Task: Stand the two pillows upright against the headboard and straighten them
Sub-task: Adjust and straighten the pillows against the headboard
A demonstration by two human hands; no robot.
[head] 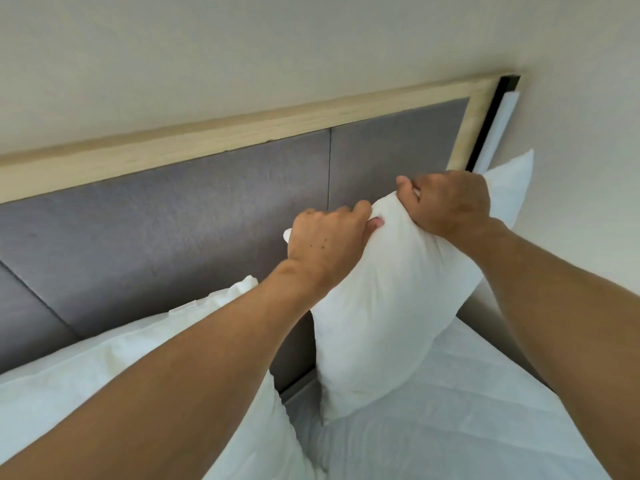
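Note:
A white pillow (388,306) stands upright on the mattress against the grey padded headboard (180,216), on the right side. My left hand (325,240) and my right hand (450,202) both grip its top edge, close together, bunching the fabric. A second white pillow (104,368) lies to the left under my left forearm, leaning low against the headboard; my arm hides part of it.
The headboard has a light wooden frame (242,129) along its top and right side. A black and white strip (495,129) runs beside the frame's right edge. The white quilted mattress (467,420) spreads below the pillows. A plain wall rises above.

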